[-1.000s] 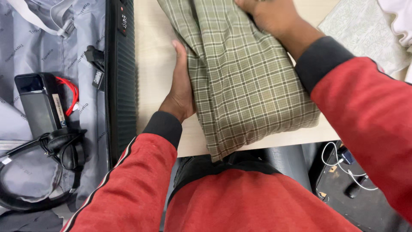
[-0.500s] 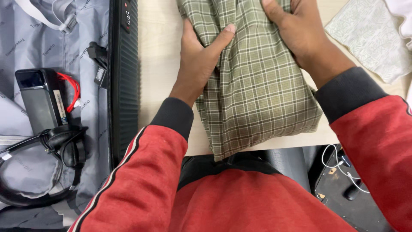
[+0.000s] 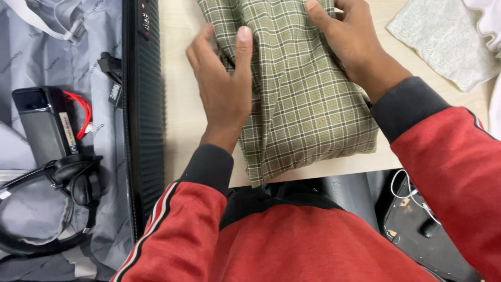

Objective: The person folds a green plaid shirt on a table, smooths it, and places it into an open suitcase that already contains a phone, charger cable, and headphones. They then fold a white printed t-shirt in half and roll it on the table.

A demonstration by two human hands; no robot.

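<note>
A green plaid garment (image 3: 300, 99) lies folded on a light wooden table (image 3: 180, 104), its near end hanging slightly past the front edge. My left hand (image 3: 224, 89) rests flat on the garment's left side, fingers spread and pointing away from me. On the upper right part of the cloth, my right hand (image 3: 349, 42) presses down with fingers curled over a fold. Both sleeves are red with dark cuffs.
An open suitcase (image 3: 141, 104) with grey lining stands at the left, holding a dark box-shaped device (image 3: 44, 125), a red cable (image 3: 83, 112) and black headphones (image 3: 73, 180). A pale patterned cloth (image 3: 443, 42) lies at the table's far right. A dark bag with white cable (image 3: 417, 209) sits below.
My left hand has moved from the garment's left edge up onto its top. My right hand has slid down the cloth toward me, and the view has shifted slightly.
</note>
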